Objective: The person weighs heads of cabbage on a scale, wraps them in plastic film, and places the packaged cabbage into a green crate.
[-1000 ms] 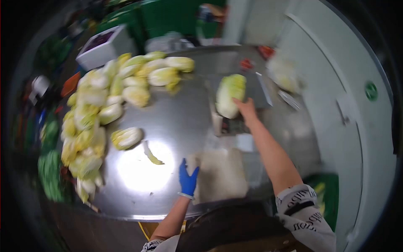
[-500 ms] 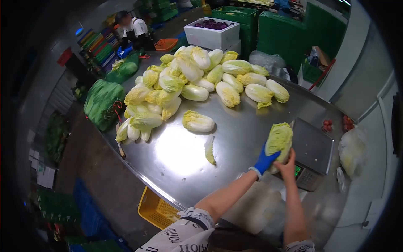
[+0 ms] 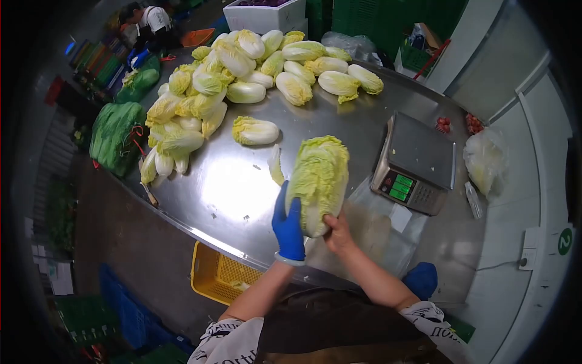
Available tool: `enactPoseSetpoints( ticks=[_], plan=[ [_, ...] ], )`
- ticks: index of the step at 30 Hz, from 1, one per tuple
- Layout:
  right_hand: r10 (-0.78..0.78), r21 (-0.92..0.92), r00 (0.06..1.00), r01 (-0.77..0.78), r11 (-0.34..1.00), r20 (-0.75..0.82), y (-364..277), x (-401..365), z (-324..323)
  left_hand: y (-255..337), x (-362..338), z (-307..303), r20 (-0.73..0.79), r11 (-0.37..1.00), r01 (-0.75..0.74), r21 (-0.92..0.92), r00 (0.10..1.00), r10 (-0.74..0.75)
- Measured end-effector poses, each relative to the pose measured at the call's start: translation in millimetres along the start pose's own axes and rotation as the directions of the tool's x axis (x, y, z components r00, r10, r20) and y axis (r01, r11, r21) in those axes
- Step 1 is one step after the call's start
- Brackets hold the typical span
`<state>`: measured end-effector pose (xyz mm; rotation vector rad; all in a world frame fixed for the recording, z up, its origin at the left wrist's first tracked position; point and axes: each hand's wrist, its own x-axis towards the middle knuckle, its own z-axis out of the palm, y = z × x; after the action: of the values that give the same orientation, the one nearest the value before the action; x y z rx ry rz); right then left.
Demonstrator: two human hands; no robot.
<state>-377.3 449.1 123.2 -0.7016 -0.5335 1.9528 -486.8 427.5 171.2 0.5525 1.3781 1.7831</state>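
A large napa cabbage (image 3: 319, 182), leafy end away from me, is held above the front of the metal table (image 3: 339, 127). My left hand (image 3: 288, 225), in a blue glove, grips its left side. The bare fingers of my right hand (image 3: 337, 233) close on its lower right side, thumb on top. Just beyond, a loose cabbage leaf (image 3: 276, 165) lies partly behind the held head, and a single napa cabbage (image 3: 256, 130) rests on its side. Right of my hands stands a digital scale (image 3: 418, 161), its green display lit and its plate bearing only small scraps.
A heap of napa cabbages (image 3: 206, 85) covers the far left of the table. Green net sacks (image 3: 116, 136) sit at the left edge, near a person (image 3: 148, 27). A knife (image 3: 149, 193) lies on that edge. Below is a yellow crate (image 3: 209, 273); plastic bags (image 3: 485, 161) lie right.
Both hands have brought the cabbage left, away from the scale and closer to me. My view has turned right and down, and the scale now shows fully.
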Motion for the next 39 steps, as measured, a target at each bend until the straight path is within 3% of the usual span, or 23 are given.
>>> enactPoseSetpoints(
  ticks=[7, 9, 10, 11, 12, 13, 15, 17, 19, 20, 22, 24, 27, 28, 30, 31, 32, 33, 34, 35, 36, 37, 39],
  plan=[
    [0.206, -0.028, 0.959, -0.204, 0.979, 0.193, 56.8, -4.1, 25.4, 17.0, -21.1, -69.2, -0.276, 0.995, -0.010, -0.103, 0.961, -0.019],
    [0.418, 0.093, 0.903, -0.426, 0.900, 0.096, 78.6, -4.2, 15.5, 16.9, -24.8, -99.3, -0.329, 0.982, -0.005, -0.188, 0.943, -0.058],
    [0.520, 0.155, 0.852, -0.523, 0.838, 0.062, 88.7, -2.0, 10.0, 29.8, -28.6, -110.7, -0.360, 0.993, 0.012, -0.119, 0.932, -0.054],
    [0.581, 0.128, 0.814, -0.577, 0.807, 0.007, 99.2, -1.0, 2.4, 15.7, -33.4, -133.0, -0.294, 0.981, -0.027, 0.193, 0.952, 0.084],
    [0.646, 0.096, 0.763, -0.641, 0.762, -0.028, 109.6, 0.4, -2.3, -11.2, -38.8, -167.2, -0.212, 0.864, -0.075, 0.497, 0.956, 0.204],
    [0.651, 0.050, 0.739, -0.667, 0.744, 0.173, 111.8, 2.1, -2.2, -17.6, -39.3, -197.7, -0.132, 0.647, -0.094, 0.757, 0.947, 0.292],
    [0.682, -0.043, 0.664, -0.706, 0.707, 0.305, 109.9, -5.3, 11.1, 28.3, -44.5, -205.1, -0.449, 0.922, -0.092, 0.376, 0.852, 0.268],
    [0.722, -0.162, 0.605, -0.718, 0.677, 0.335, 123.5, -7.0, -1.9, 42.6, -59.4, -251.2, -0.521, 0.864, -0.116, 0.490, 0.756, 0.397],
    [0.809, -0.296, 0.440, -0.772, 0.562, 0.390, 127.6, -6.7, -8.1, 14.8, -74.6, -318.2, -0.575, 0.817, -0.093, 0.569, 0.665, 0.476],
    [0.828, -0.328, 0.421, -0.775, 0.541, 0.370, 128.5, -10.2, -7.9, 29.2, -88.3, -328.1, -0.657, 0.818, 0.093, 0.568, 0.651, 0.382],
    [0.855, -0.371, 0.402, -0.778, 0.507, 0.326, 130.9, -21.2, -7.2, -4.9, -110.6, -375.7, -0.641, 0.764, 0.101, 0.637, 0.620, 0.453],
    [0.891, -0.332, 0.373, -0.832, 0.444, 0.258, 132.1, -24.7, -31.0, -19.2, -132.2, -405.5, -0.748, 0.795, 0.377, 0.475, 0.649, 0.140],
    [0.887, -0.279, 0.370, -0.852, 0.443, 0.277, 129.5, -21.4, -13.0, -36.3, -142.2, -425.7, -0.645, 0.422, 0.492, 0.761, 0.638, 0.421],
    [0.878, -0.253, 0.383, -0.854, 0.455, 0.287, 122.4, -25.7, -8.1, -28.4, -136.9, -419.7, -0.519, 0.347, 0.397, 0.850, 0.746, 0.417],
    [0.870, -0.302, 0.473, -0.816, 0.492, 0.138, 118.6, -27.6, 4.4, 30.5, -118.3, -353.7, -0.156, 0.236, 0.074, 0.969, 0.923, 0.351],
    [0.911, -0.276, 0.357, -0.872, 0.404, 0.205, 112.7, -28.8, 11.8, 46.5, -109.4, -320.0, 0.080, 0.217, -0.148, 0.965, 0.952, 0.295],
    [0.928, -0.245, 0.250, -0.915, 0.320, 0.275, 104.1, -27.3, 25.2, 65.3, -100.5, -287.7, 0.342, 0.059, -0.355, 0.933, 0.926, 0.157],
    [0.938, -0.373, 0.345, -0.866, 0.333, 0.036, 102.7, -33.1, 34.7, 76.0, -90.2, -262.2, 0.581, -0.065, -0.580, 0.812, 0.814, -0.003],
    [0.927, -0.431, 0.375, -0.838, 0.334, -0.011, 97.9, -38.6, 33.4, 72.6, -84.5, -247.0, 0.545, 0.146, -0.551, 0.821, 0.834, 0.083],
    [0.931, -0.432, 0.351, -0.828, 0.357, 0.097, 94.6, -41.8, 16.4, 67.5, -70.9, -248.1, 0.578, 0.099, -0.582, 0.807, 0.813, 0.071],
    [0.909, -0.536, 0.364, -0.736, 0.413, 0.202, 75.7, -48.9, 27.2, 81.4, -58.4, -241.0, 0.662, 0.215, -0.657, 0.723, 0.747, 0.060],
    [0.900, -0.587, 0.396, -0.691, 0.423, 0.182, 48.7, -62.1, 44.6, 92.8, -47.5, -232.1, 0.735, 0.326, -0.710, 0.625, 0.675, 0.062],
    [0.867, -0.615, 0.098, -0.667, 0.421, 0.488, 22.3, -65.7, 39.2, 73.7, -40.3, -214.8, 0.683, 0.782, -0.331, 0.529, 0.713, -0.160]
  ],
)
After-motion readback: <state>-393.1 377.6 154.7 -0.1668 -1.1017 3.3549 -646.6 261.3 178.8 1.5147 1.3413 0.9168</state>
